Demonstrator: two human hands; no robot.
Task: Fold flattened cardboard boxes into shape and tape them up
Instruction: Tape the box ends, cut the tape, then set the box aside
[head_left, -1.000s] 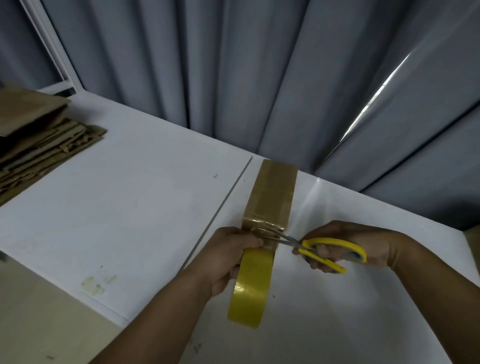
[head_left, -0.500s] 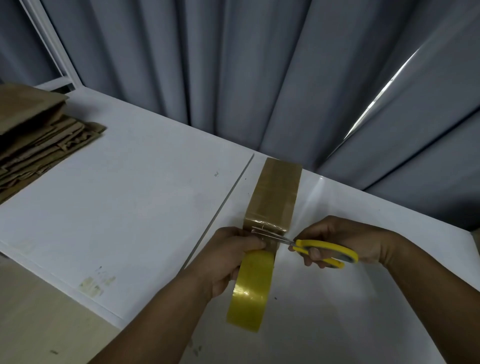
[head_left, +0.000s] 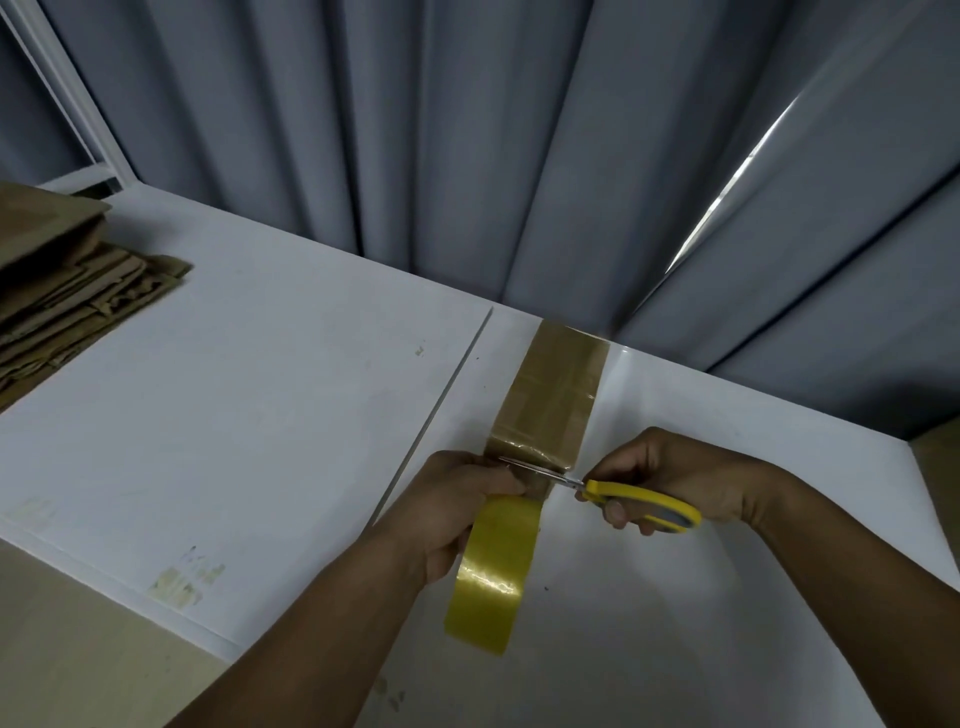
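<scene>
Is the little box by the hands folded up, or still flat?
Folded up. The box stands as a raised block on the table, with shiny tape stuck across its top.

The box (head_left: 550, 395) sits on the table (head_left: 260, 415) with the curtain (head_left: 467, 130) behind it at 12 o'clock. At its 6 o'clock the left hand (head_left: 457, 514) holds the tape roll (head_left: 493, 577). At 4 o'clock the right hand (head_left: 675, 473) holds the scissors (head_left: 644, 506), whose blades lie between box and roll. The stack of flattened cardboard (head_left: 62, 291) lies well apart at 9 o'clock.
</scene>
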